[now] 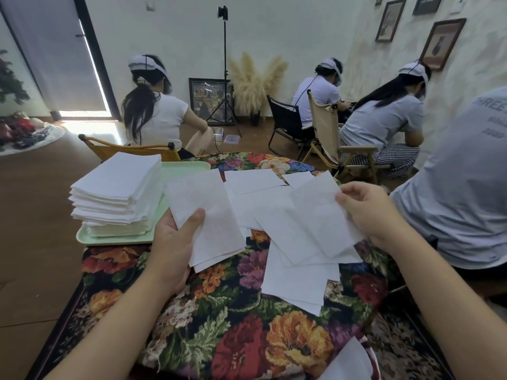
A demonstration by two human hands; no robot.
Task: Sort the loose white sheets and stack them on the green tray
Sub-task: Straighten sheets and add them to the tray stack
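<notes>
A tall stack of white sheets (118, 193) stands on the green tray (115, 238) at the table's left. My left hand (172, 248) holds a few white sheets (208, 215) just right of the tray, thumb on top. My right hand (367, 209) pinches the upper right edge of another white sheet (323, 215), which is lifted over a spread of loose white sheets (290, 278) on the flowered tablecloth.
The flowered cloth (241, 341) covers the small table. One more white sheet (348, 363) lies at the bottom right edge. A person in a grey shirt (461, 187) sits close on the right. Chairs and other seated people are behind the table.
</notes>
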